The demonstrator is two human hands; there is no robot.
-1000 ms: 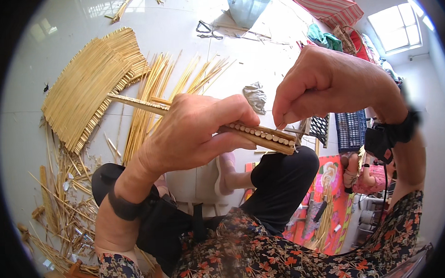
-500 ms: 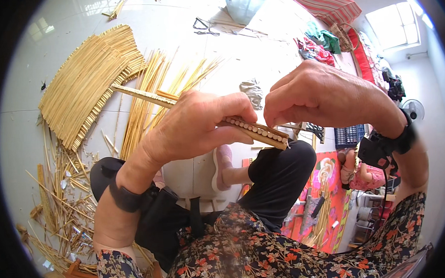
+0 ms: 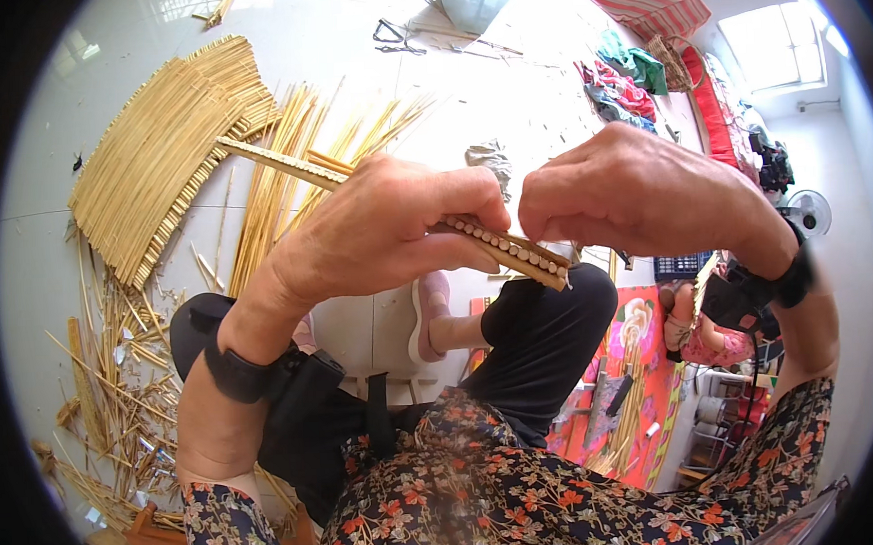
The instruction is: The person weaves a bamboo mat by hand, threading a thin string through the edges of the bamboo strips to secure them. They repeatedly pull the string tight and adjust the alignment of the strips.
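My left hand (image 3: 371, 227) grips a long, narrow straw panel (image 3: 291, 165), seen nearly edge-on, between thumb and fingers. Along its near end runs a row of round cut stalk ends (image 3: 513, 245) between two flat strips. That end lies over my raised knee (image 3: 555, 316), while the far end points up and left. My right hand (image 3: 627, 181) is closed in a pinch just above the near end. Whatever its fingertips hold, if anything, is hidden.
Two overlapping finished straw panels (image 3: 149, 158) lie at the left, beside long loose stalks (image 3: 267, 182). Scattered straw scraps (image 3: 136, 412) cover the lower left floor. A pale bin (image 3: 478, 3) stands at the far side. Another person (image 3: 717, 338) sits at the right, near a red floral mat (image 3: 639, 327).
My right hand has shifted slightly right and stays pinched. My left hand keeps its hold on the straw panel, whose far end sits a little higher in view.
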